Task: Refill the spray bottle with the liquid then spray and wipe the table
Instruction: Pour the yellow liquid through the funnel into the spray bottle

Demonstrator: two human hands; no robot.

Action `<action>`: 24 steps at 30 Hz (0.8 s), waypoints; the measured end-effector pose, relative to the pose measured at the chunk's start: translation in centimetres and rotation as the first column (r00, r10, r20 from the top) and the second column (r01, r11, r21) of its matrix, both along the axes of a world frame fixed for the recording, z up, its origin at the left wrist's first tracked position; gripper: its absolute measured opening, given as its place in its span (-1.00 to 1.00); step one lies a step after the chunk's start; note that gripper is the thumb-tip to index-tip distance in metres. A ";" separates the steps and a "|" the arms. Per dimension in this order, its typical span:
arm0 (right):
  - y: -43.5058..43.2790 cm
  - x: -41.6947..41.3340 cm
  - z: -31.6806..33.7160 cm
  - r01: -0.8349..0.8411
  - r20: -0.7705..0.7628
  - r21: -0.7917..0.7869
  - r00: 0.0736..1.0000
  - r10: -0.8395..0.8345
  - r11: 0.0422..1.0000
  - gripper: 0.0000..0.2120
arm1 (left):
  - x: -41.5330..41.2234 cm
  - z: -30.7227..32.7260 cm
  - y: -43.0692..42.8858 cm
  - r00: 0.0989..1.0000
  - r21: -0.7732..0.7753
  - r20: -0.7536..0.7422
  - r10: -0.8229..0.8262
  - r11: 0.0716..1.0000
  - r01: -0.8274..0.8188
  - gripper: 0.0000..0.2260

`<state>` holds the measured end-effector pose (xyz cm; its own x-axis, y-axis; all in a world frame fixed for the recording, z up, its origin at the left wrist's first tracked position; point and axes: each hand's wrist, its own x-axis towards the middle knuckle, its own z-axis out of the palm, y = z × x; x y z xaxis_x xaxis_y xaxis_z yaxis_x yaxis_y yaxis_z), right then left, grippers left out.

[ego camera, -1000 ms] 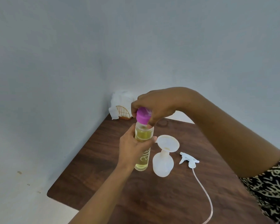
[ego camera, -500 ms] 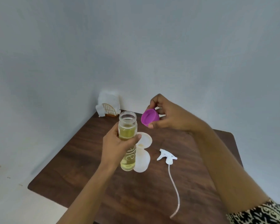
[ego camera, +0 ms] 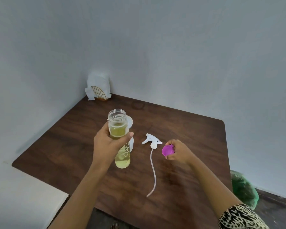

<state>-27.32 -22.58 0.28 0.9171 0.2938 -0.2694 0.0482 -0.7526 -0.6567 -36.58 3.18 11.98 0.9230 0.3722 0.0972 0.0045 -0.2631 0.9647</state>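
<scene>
1. I count one clear cylindrical bottle of yellow liquid (ego camera: 120, 139), uncapped and gripped by my left hand (ego camera: 108, 145) above the dark wooden table (ego camera: 188, 129).
2. One round magenta cap (ego camera: 168, 150) is pinched in my right hand (ego camera: 178, 152), near the white trigger sprayer head (ego camera: 153, 142).
3. One white spray bottle with funnel (ego camera: 130, 129) stands mostly hidden behind the clear one.

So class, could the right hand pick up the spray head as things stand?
Probably not at once: the right hand is holding the pink cap. The spray head lies close beside it on the table, nothing between.
</scene>
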 end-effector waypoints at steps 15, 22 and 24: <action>-0.5 1.0 -5.4 -0.122 -0.024 -0.210 0.993 0.120 0.970 -0.38 | -0.6 -1.7 -2.5 0.999 0.030 -0.051 -0.002 1.000 0.003 -0.68; 0.7 0.4 0.6 -0.097 0.113 0.019 0.989 0.094 0.995 -0.34 | -1.0 -1.5 -2.8 0.998 -0.003 -0.062 -0.011 1.000 0.011 -0.63; 2.1 -0.9 3.9 -0.147 0.142 0.167 0.982 0.124 0.975 -0.40 | -0.9 -1.2 -2.8 0.998 -0.009 -0.056 -0.023 1.000 0.022 -0.65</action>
<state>-28.20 -20.45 4.22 0.8892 0.4498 -0.0836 0.2355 -0.6067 -0.7593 -37.50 0.34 10.79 0.9352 0.3517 0.0417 0.0533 -0.2562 0.9652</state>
